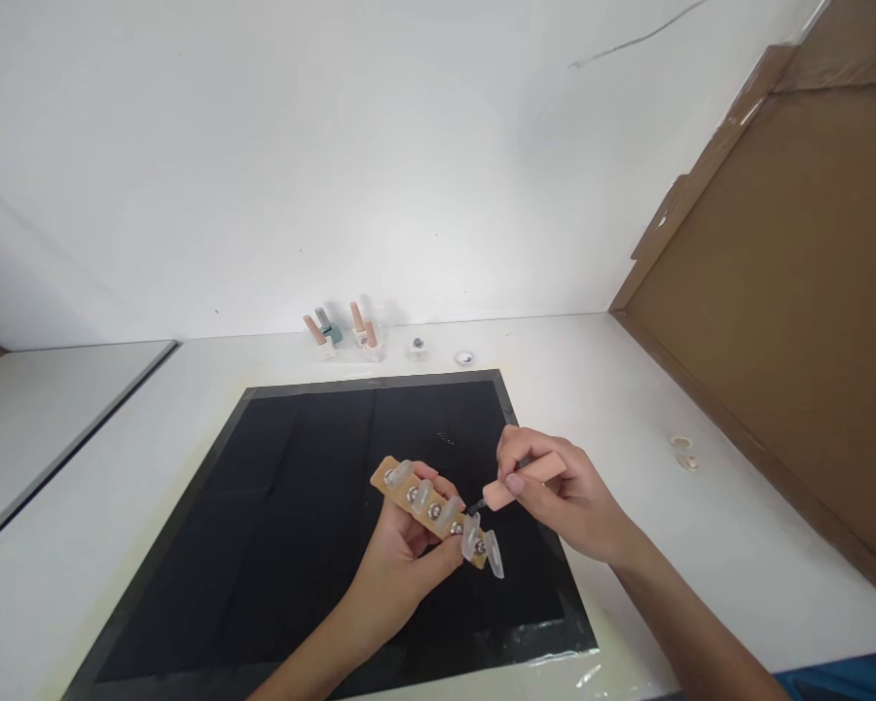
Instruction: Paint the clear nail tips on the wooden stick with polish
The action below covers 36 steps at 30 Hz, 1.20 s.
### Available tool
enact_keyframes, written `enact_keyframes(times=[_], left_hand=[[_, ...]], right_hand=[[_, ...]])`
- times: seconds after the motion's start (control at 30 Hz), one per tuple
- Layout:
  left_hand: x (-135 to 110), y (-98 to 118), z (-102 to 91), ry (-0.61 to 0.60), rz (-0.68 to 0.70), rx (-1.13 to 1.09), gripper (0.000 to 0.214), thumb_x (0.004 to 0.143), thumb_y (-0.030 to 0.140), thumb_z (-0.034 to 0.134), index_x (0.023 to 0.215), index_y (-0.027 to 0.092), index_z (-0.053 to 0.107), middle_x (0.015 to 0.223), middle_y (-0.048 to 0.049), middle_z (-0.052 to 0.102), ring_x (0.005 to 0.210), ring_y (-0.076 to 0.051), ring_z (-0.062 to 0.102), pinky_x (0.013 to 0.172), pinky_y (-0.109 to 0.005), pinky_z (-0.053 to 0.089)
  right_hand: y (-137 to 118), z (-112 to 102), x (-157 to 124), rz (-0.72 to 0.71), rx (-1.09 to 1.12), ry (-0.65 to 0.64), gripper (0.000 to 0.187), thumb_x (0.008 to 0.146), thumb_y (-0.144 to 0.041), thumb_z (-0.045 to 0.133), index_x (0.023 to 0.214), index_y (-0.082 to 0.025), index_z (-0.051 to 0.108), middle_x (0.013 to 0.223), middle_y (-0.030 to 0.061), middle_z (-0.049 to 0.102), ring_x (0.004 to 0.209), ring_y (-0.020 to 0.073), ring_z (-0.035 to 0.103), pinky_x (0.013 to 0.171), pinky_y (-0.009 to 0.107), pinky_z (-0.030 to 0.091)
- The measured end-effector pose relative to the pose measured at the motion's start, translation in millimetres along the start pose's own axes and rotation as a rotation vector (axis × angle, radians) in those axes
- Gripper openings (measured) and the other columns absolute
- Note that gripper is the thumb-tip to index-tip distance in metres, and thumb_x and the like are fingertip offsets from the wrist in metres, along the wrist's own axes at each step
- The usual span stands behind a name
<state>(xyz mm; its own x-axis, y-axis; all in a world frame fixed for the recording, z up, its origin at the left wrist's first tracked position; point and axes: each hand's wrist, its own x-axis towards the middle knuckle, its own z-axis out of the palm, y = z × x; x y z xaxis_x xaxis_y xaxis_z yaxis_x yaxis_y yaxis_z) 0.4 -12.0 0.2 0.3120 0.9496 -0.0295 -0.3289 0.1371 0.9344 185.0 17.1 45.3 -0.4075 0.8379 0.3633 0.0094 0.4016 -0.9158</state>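
My left hand (401,555) is closed round a tan wooden strip (438,513) that carries several clear false nail tips on metal studs. It holds the strip tilted over a black mat (299,506). My right hand (555,497) pinches a pink nail-polish brush cap (522,482), with its dark brush tip touching or almost touching a nail tip near the strip's right end.
Several small polish bottles (343,336) with pink and teal caps stand at the back by the white wall, beside a small round item (418,346). A brown cardboard panel (774,312) leans at the right. Two small caps (684,453) lie on the white table.
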Motion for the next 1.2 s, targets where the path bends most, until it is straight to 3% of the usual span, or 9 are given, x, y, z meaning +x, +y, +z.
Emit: enact_keyframes(times=[0.23,0.43,0.6,0.73,0.9,1.03,1.2], left_hand=[[0,-6,-1.3,-0.004,0.048,0.054,0.037,0.075,0.023,0.070,0.098,0.028,0.042,0.086,0.0049,0.051,0.074,-0.008,0.051,0.066,-0.021,0.046],[1,-1,0.0,0.004,-0.009,-0.055,0.044,0.070,0.023,0.074,0.100,0.027,0.041,0.085,0.0038,0.051,0.064,-0.007,0.051,0.056,-0.022,0.047],[3,2,-0.6,0.035,-0.035,-0.081,0.046,0.070,0.025,0.074,0.103,0.027,0.041,0.085,0.0034,0.051,0.062,-0.007,0.051,0.051,-0.020,0.046],[3,4,0.7,0.097,-0.001,-0.049,0.045,0.071,0.025,0.073,0.103,0.026,0.041,0.084,0.0036,0.050,0.064,-0.008,0.052,0.053,-0.020,0.046],[1,7,3.8,0.195,0.066,0.021,0.038,0.071,0.024,0.072,0.096,0.026,0.043,0.086,0.0034,0.050,0.069,-0.008,0.051,0.060,-0.022,0.048],[1,3,1.8,0.199,0.137,0.124,0.030,0.076,0.021,0.068,0.093,0.028,0.045,0.088,0.0044,0.049,0.075,-0.009,0.050,0.068,-0.023,0.048],[1,-2,0.7,0.174,0.202,0.215,0.028,0.080,0.015,0.061,0.098,0.030,0.045,0.090,0.0038,0.049,0.080,-0.010,0.050,0.073,-0.023,0.047]], right_hand=[[1,1,0,0.017,-0.039,-0.070,0.016,0.086,-0.017,0.054,0.070,-0.018,0.057,0.068,-0.0001,0.055,0.061,0.0119,0.050,0.055,0.025,0.039],[-1,-1,1,0.090,-0.040,0.048,0.018,0.090,-0.023,0.052,0.072,-0.020,0.058,0.068,-0.0007,0.058,0.061,0.0118,0.052,0.055,0.024,0.041],[3,-3,0,0.024,0.007,0.197,0.010,0.089,-0.033,0.054,0.091,-0.026,0.060,0.082,-0.0003,0.059,0.072,0.0132,0.057,0.066,0.026,0.046],[3,0,0,0.075,0.051,0.093,0.014,0.092,-0.031,0.050,0.098,-0.028,0.062,0.088,0.0002,0.060,0.065,0.0107,0.058,0.068,0.028,0.049],[1,7,0,0.118,0.010,0.068,0.015,0.087,-0.017,0.056,0.095,-0.028,0.060,0.076,-0.0032,0.055,0.085,0.0127,0.059,0.091,0.032,0.045],[3,12,0,0.165,-0.005,0.007,0.028,0.081,-0.008,0.056,0.100,-0.029,0.055,0.076,-0.0041,0.051,0.097,0.0148,0.058,0.094,0.033,0.043],[3,15,0,0.204,-0.048,-0.058,0.027,0.080,-0.008,0.056,0.096,-0.029,0.054,0.075,-0.0048,0.048,0.102,0.0158,0.057,0.096,0.035,0.041]])
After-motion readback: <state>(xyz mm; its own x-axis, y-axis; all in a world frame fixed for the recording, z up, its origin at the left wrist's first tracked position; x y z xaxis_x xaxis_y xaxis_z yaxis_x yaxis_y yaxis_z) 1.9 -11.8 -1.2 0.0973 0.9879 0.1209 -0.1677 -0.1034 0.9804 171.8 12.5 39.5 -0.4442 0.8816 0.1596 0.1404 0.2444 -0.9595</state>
